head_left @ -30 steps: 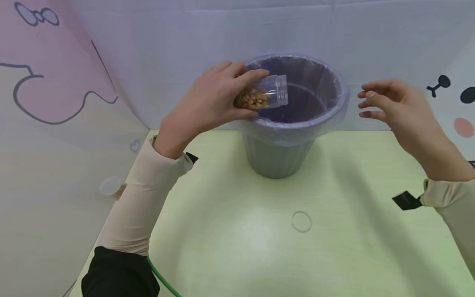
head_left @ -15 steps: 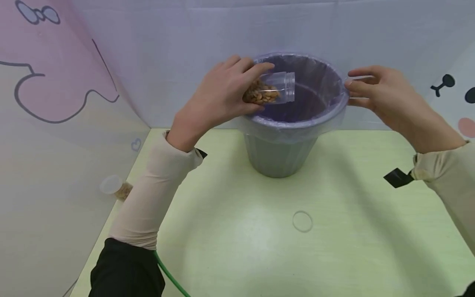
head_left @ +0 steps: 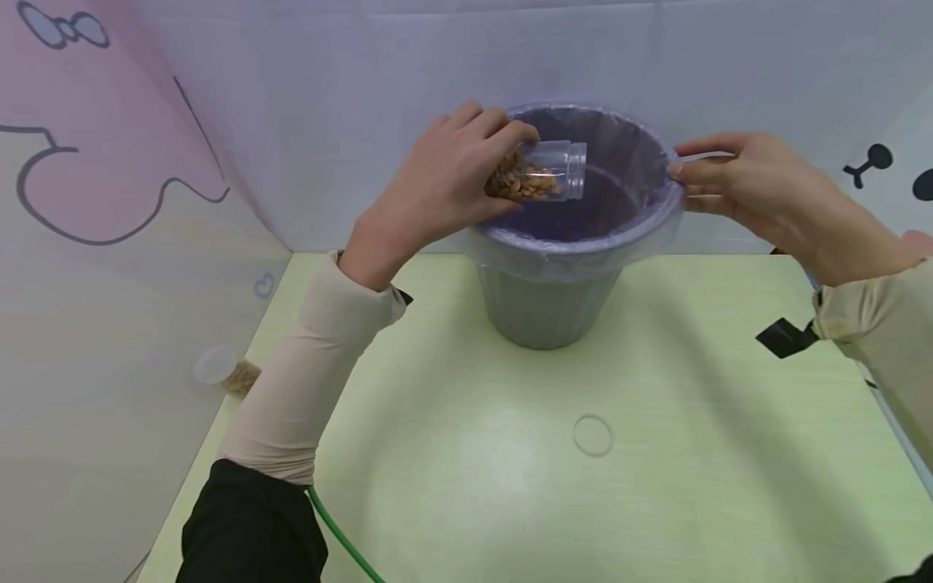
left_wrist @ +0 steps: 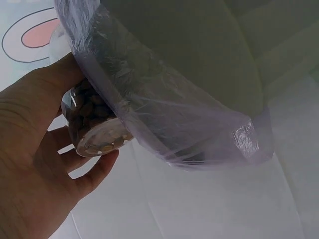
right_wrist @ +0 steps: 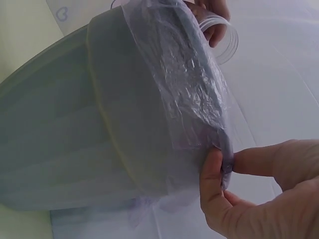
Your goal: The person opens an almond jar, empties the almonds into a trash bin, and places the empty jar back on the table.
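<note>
My left hand (head_left: 445,174) grips a clear plastic jar (head_left: 557,168) lying on its side above the near-left rim of a grey bin (head_left: 550,304). Brown nuts or beans (head_left: 528,180) rest inside the jar, whose open mouth points right over the bin. A thin purple liner bag (head_left: 576,259) is folded over the bin's rim. In the left wrist view the jar's round base (left_wrist: 104,137) shows between thumb and fingers. On the far side of the bin, my right hand (head_left: 765,190) pinches the lined rim (right_wrist: 224,154) between thumb and fingers.
A small lidded container (head_left: 240,376) of pale brown bits lies at the table's left edge, partly behind my left sleeve. A thin clear ring (head_left: 593,435) lies on the table (head_left: 474,502). A green cable (head_left: 342,538) runs near the front. A printed wall sheet (head_left: 364,81) stands behind the bin.
My right hand has moved left to the bin's rim and taken hold of it. My left hand has shifted the jar slightly right and up, farther over the bin.
</note>
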Demonstrator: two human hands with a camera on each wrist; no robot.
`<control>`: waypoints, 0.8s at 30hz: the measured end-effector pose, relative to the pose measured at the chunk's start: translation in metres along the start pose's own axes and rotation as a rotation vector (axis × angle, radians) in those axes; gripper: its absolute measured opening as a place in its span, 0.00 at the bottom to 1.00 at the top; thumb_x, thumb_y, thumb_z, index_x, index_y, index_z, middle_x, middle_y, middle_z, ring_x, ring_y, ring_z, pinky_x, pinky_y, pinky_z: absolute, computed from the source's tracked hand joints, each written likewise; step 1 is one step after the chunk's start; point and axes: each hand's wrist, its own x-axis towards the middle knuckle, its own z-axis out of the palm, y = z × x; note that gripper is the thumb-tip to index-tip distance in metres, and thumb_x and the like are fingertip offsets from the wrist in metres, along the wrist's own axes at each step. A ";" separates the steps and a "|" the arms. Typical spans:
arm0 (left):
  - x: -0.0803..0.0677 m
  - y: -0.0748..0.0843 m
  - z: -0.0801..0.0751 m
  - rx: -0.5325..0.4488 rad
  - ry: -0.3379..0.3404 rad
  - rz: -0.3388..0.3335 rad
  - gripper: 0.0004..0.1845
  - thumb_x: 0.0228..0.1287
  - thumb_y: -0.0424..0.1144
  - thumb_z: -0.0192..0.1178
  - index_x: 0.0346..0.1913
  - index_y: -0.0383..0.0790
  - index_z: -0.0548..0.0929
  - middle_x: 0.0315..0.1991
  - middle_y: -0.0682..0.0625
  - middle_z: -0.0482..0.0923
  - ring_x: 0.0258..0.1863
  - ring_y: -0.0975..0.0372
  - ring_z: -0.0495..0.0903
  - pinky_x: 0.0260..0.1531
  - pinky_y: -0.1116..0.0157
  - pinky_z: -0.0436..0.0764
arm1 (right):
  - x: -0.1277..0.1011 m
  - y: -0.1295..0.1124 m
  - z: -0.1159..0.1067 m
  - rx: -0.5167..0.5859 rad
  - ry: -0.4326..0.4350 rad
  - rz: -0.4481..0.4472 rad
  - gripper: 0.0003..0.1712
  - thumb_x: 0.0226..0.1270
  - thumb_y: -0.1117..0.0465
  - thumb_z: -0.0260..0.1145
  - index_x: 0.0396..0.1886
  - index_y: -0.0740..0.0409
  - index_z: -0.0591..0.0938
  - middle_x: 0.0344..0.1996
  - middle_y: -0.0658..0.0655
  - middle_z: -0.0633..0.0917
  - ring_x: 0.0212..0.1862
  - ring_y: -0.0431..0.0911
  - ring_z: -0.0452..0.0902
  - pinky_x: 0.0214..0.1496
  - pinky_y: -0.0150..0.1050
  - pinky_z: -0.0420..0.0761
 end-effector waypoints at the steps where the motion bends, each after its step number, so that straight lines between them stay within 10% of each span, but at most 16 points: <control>1: 0.000 0.000 0.001 0.003 0.005 0.000 0.36 0.60 0.53 0.76 0.69 0.48 0.76 0.61 0.48 0.79 0.59 0.50 0.74 0.58 0.51 0.77 | 0.000 0.000 0.001 0.002 0.004 0.003 0.36 0.72 0.64 0.70 0.74 0.58 0.64 0.48 0.49 0.85 0.45 0.41 0.88 0.44 0.34 0.88; 24: 0.000 -0.003 0.010 0.082 0.067 0.004 0.31 0.64 0.51 0.74 0.67 0.49 0.78 0.58 0.46 0.79 0.58 0.48 0.74 0.57 0.49 0.76 | -0.001 0.002 0.004 0.071 0.015 0.011 0.33 0.71 0.65 0.70 0.70 0.54 0.66 0.47 0.51 0.85 0.43 0.44 0.88 0.42 0.37 0.89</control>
